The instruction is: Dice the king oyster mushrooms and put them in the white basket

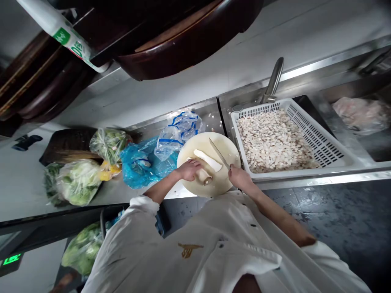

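Note:
My right hand [239,177] is wrapped around the handle of a kitchen knife [218,151], whose blade points up and to the left over a round, pale cutting board [226,147]. On the board's left side, my left hand [190,169] has its curled fingers on a king oyster mushroom [204,178] with a tan outer surface. A long white slice of mushroom [209,159] lies just beyond, between the left hand and the blade. The fingertips of my left hand are partly hidden.
Right of the board, a white perforated basket [332,152] holds many diced pieces [275,140] near a faucet [274,77]. Blue plastic bags [145,160], a clear bag [180,132] and bagged greens [80,181] lie to the left. Dark round wooden trays [183,53] hang overhead.

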`<action>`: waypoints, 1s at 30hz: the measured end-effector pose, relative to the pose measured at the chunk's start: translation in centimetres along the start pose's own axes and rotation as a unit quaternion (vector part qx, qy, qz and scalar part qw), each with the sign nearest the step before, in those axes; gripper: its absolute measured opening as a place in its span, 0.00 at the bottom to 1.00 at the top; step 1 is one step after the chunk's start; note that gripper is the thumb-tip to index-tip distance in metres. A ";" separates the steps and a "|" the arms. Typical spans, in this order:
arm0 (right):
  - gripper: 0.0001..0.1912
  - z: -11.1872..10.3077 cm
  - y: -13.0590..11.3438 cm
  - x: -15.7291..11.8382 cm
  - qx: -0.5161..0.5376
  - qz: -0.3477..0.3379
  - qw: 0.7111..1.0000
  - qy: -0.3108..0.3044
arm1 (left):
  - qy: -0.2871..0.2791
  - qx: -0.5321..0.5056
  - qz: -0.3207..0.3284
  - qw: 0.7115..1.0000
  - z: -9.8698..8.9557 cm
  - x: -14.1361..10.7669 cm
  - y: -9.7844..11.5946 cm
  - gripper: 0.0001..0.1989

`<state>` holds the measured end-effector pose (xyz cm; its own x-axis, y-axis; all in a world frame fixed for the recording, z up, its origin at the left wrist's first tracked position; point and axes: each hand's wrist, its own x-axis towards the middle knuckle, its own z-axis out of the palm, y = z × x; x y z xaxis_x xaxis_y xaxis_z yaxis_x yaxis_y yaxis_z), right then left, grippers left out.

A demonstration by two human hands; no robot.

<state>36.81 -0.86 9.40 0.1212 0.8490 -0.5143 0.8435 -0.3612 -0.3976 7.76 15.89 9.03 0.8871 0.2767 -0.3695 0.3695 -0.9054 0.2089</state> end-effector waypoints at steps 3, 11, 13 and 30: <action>0.17 -0.5 0.2 0.1 -0.008 -0.007 1.000 -0.005 | 0.021 -0.067 -0.006 0.998 -1.1 1.6 0.0 0.29; 0.21 -3.0 -1.1 -0.4 -0.073 -0.099 0.992 0.008 | 0.190 -0.066 -0.110 0.973 2.1 3.9 0.7 0.19; 0.22 -3.5 -1.8 -0.4 -0.086 -0.113 0.990 -0.009 | 0.198 -0.071 -0.109 0.972 2.8 3.7 0.7 0.20; 0.23 -2.1 -4.8 0.8 -0.117 -0.082 0.990 -0.006 | 0.258 -0.097 -0.095 0.957 4.4 3.1 0.2 0.20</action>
<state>34.00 2.38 12.49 -0.0313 0.8839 -0.4667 0.9495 -0.1195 -0.2900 9.38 15.18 3.95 0.7990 0.5975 0.0685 0.5374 -0.7604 0.3647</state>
